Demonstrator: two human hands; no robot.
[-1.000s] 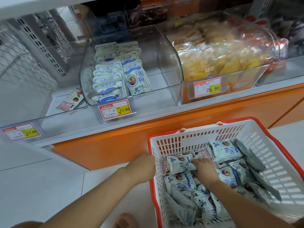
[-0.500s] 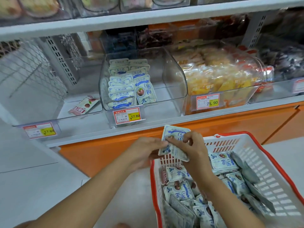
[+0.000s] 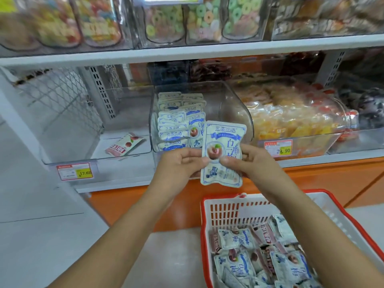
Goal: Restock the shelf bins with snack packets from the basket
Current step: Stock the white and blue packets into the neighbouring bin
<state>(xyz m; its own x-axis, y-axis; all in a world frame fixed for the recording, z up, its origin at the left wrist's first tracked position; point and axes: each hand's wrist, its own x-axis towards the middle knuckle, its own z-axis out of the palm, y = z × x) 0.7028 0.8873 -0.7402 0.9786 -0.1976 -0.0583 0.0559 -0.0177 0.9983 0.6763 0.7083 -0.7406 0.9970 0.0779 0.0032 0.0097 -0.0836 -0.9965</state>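
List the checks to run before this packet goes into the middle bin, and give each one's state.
1. Grip: the left hand and right hand pinch the packet by its side edges: ok.
2. Match: its blue-and-white print matches the stacked packets in the middle bin: ok.
3. Room: the bin's right half is bare: ok.
4. Orientation: the packet is upright, with its printed face toward the camera: ok.
5. Damage: the packet's back is hidden: cannot tell.
6. Supply: spare packets lie in the basket: ok.
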